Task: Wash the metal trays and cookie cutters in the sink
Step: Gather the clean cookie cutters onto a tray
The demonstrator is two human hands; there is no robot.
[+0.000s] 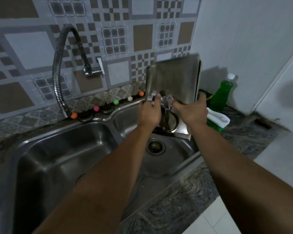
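Observation:
A metal tray (173, 76) stands nearly upright and motion-blurred over the back of the right sink basin (181, 154). My right hand (192, 111) grips its lower right edge, thumb on the rim. My left hand (150, 113) is closed on a small metal cookie cutter (150, 97) at the tray's lower left corner. A flower-shaped cookie cutter (167, 103) shows between my two hands, touching the fingers; which hand bears it I cannot tell. A second tray (182, 130) lies flat below with a round cutter (169, 122) on it.
A flexible tap hose (57, 65) arches from the wall valve (93, 70) down behind the left basin (66, 157). A green soap bottle (222, 93) and a white brush (218, 118) stand on the granite counter at right. Coloured balls (115, 102) line the sink's back edge.

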